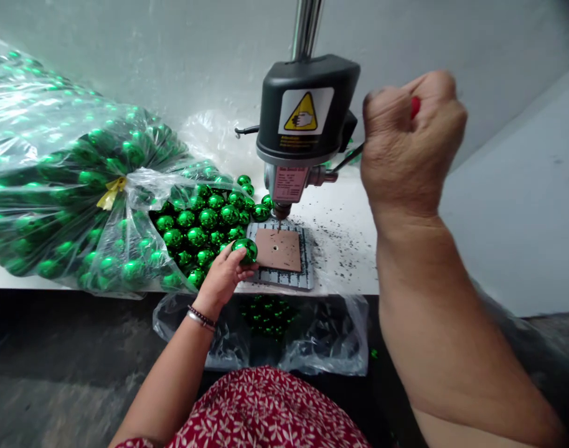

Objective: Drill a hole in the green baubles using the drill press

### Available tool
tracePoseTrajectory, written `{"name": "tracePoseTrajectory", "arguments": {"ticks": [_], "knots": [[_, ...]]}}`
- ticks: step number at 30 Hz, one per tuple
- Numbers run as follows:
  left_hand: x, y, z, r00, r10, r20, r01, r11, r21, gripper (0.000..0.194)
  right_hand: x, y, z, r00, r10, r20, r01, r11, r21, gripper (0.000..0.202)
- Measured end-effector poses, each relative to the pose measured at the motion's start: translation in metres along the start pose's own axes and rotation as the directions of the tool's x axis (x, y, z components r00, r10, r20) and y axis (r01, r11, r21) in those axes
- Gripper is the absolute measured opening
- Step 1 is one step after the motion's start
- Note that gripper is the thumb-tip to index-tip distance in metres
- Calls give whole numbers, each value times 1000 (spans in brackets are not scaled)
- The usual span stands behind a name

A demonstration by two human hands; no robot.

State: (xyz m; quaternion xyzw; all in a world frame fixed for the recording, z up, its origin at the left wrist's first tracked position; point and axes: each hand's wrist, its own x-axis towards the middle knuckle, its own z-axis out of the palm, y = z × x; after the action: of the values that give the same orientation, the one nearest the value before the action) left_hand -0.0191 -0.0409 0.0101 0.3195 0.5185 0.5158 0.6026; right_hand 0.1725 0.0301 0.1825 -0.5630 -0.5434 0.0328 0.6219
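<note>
A shiny green ball (245,249) is in my left hand (225,274), held between thumb and fingers at the left edge of a brown board (287,246). The board has a small hole and lies on the grey slotted base (299,281) of a bench drill (307,93). Above the board hangs the drill bit (279,225), apart from the ball. My right hand (413,137) is raised at the right, wrapped round the drill's feed lever (352,155); a bit of its red knob (415,106) shows between the fingers.
Green balls (205,218) spill from an opening in a large clear plastic bag (55,180) at the left, tied with yellow ribbon (111,193). Dark shavings (338,242) litter the white table (359,274). Below its front edge, an open plastic bag (333,339) holds more green balls.
</note>
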Motion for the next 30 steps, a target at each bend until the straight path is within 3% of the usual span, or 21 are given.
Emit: {"name": "tracePoseTrajectory", "arguments": {"ticks": [5,9,12,15,22,25,30], "knots": [[29,-1,25,995,92,-32,-80,959,271,55,1,-1,-2,999,21,29,-19,998,-60,34],[45,-3,37,981,194,-17,-160,855,492,54,1,-2,-2,999,22,44,-18,995,-100,32],[50,-5,41,980,196,-8,-154,790,594,56,1,-2,-2,998,20,59,-14,994,-106,34],[54,-8,42,979,205,8,-161,746,646,57,1,-1,-4,997,18,71,-12,996,-83,34],[52,-11,38,935,351,45,-267,614,743,60,2,0,-4,996,14,93,-8,998,-64,33],[52,-11,37,936,348,57,-276,621,734,60,9,0,-1,994,11,104,2,993,-117,36],[58,-11,33,953,302,17,-237,712,661,56,31,1,8,989,51,140,-33,991,-131,36]]}}
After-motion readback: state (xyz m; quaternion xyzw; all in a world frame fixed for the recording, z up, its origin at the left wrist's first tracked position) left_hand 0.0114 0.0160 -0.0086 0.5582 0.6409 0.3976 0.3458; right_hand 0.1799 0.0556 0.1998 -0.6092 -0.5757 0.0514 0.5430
